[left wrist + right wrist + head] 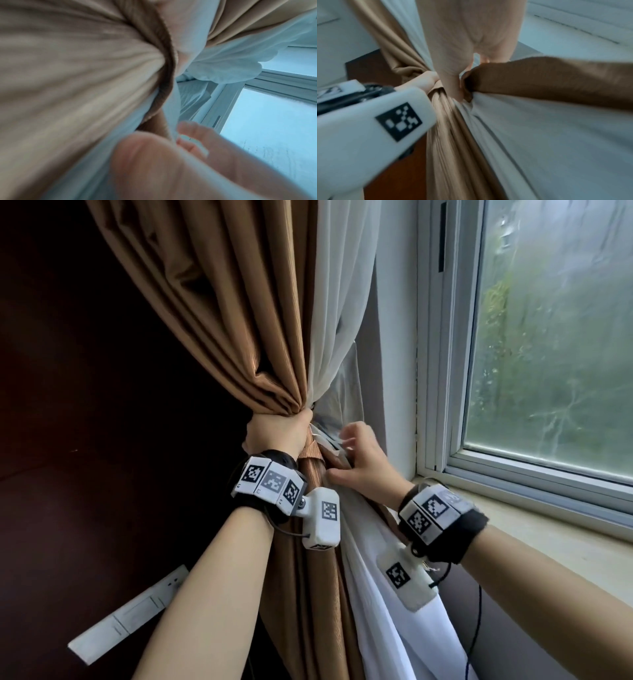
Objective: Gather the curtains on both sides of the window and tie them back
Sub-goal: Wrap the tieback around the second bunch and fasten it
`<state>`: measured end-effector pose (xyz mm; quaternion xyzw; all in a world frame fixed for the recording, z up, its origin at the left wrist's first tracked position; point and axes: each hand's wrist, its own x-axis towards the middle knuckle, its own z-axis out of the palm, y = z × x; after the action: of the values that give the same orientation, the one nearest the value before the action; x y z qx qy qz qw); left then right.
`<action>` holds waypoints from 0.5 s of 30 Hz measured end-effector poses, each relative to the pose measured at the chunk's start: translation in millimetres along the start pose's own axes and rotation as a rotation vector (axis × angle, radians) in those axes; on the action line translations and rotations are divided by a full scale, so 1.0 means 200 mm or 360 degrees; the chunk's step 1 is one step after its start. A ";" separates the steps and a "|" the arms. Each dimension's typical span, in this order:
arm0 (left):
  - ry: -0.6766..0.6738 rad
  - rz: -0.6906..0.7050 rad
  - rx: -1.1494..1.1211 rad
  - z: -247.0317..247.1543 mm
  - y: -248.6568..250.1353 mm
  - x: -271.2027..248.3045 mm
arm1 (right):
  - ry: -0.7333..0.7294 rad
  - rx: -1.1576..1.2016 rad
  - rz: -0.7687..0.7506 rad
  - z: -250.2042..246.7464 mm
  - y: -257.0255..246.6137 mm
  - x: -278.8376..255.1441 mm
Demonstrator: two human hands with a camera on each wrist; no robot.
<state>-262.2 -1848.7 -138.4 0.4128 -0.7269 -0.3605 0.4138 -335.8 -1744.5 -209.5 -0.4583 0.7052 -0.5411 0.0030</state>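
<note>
A brown curtain [239, 320] and a white sheer curtain [339, 302] hang gathered into one bundle left of the window. My left hand [279, 429] grips the bundle at its narrowest point, fingers wrapped round the cloth. A brown tieback band [310, 446] runs across the bundle just below that grip. My right hand [356, 460] is at the bundle's right side, thumb and curled fingers holding the band. The right wrist view shows the band [539, 81] stretching rightward from the gathered folds [450, 135], with my left hand [423, 81] beside them. The band's far end is hidden.
The window [548, 337] and its pale sill [513, 508] lie to the right. A dark wooden panel [85, 405] fills the left, with a white socket strip [126, 614] low on it. A black cable [474, 628] hangs under my right wrist.
</note>
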 end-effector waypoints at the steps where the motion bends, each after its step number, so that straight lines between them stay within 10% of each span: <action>1: -0.0010 -0.0008 -0.0013 0.00 0.01 0.00 | 0.0051 -0.0211 -0.0069 0.00 0.02 -0.01; 15: -0.0040 -0.0075 -0.0073 0.00 0.01 0.02 | -0.0465 -0.0682 0.0095 -0.36 -0.10 -0.07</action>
<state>-264.4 -1852.2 -136.0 0.4158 -0.7136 -0.3920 0.4053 -350.2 -1680.6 -170.4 -0.5007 0.8089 -0.3072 0.0236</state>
